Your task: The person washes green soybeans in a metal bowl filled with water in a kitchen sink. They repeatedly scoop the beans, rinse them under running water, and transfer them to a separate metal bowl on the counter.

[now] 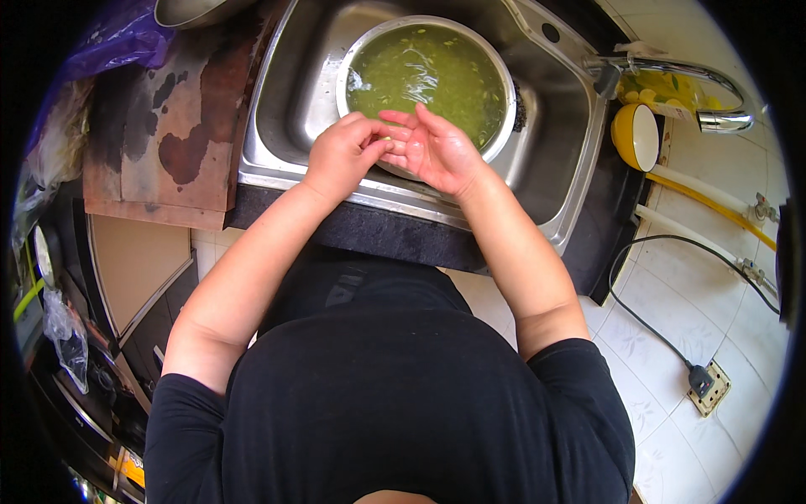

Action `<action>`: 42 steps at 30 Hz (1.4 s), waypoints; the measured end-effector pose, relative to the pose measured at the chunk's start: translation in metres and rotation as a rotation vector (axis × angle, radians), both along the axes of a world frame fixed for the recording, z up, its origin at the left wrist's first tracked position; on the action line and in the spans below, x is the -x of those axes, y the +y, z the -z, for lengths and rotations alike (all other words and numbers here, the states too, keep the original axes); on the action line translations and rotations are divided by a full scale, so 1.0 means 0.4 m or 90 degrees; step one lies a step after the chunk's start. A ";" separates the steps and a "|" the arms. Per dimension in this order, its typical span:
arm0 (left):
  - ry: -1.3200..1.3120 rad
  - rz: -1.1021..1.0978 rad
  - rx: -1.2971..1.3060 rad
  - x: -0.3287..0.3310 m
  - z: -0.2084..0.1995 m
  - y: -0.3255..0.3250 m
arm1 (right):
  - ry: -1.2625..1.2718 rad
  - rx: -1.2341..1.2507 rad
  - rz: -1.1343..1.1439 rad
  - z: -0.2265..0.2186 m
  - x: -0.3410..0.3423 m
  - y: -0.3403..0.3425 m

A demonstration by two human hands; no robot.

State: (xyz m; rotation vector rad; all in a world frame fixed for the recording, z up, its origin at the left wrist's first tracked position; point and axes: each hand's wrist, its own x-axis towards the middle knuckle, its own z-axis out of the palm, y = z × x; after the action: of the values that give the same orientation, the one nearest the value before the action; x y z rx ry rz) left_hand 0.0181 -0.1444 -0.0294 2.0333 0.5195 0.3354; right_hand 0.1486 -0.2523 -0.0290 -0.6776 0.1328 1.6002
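Yellow package [634,88]: is lying behind the tap [724,123], well to the right of the hands; its pale panel is showing marks too small to read.
Orange packet [132,467]: is sitting far to the left and nearer the body than the hands; its light print is staying illegible at this size.
Metal basin [342,92]: is standing in the steel sink [294,92], directly beyond the hands, its near rim running partly hidden beneath them.
Green liquid [420,63]: is filling much of the basin; small pale pieces [406,42] are floating in it and window-bright glare is breaking across the surface.
Left hand [348,151]: is bringing thumb and forefinger narrowly together beside the other hand's fingertips; whether anything small is being pinched, one cannot tell.
Right hand [437,151]: is spreading palm up, wet and loosely cupped, thumb standing apart from the fingers; no firm hold is showing.
Yellow bowl [635,139]: is tipping on its side to the right of the hands, its white inside facing away from the sink.
Metal vessel [189,10]: is showing only in part, beyond and left of the hands, over the brown board [206,109], whose surface is bearing dark stains.
Purple bag [117,50]: is bunching farther left of the grip, past the board; contents are not being revealed.
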 end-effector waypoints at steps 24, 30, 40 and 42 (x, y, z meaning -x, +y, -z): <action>-0.109 -0.290 0.769 0.006 0.041 0.077 | -1.394 0.361 -0.780 0.154 -0.199 -0.159; -0.080 -0.284 0.769 0.005 0.045 0.083 | -1.237 0.427 -0.499 0.097 -0.181 -0.116; -0.038 -0.266 0.775 -0.007 0.055 0.088 | -1.296 0.394 -0.424 0.155 -0.147 -0.091; -0.037 -0.268 0.776 -0.007 0.057 0.087 | -1.246 0.390 -0.491 0.104 -0.119 -0.047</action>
State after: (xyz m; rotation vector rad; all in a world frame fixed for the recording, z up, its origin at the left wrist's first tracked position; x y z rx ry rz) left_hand 0.0209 -0.1094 -0.0520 0.7300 0.8446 0.2261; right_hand 0.1962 -0.2709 -0.0706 -2.6628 -1.2297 0.8303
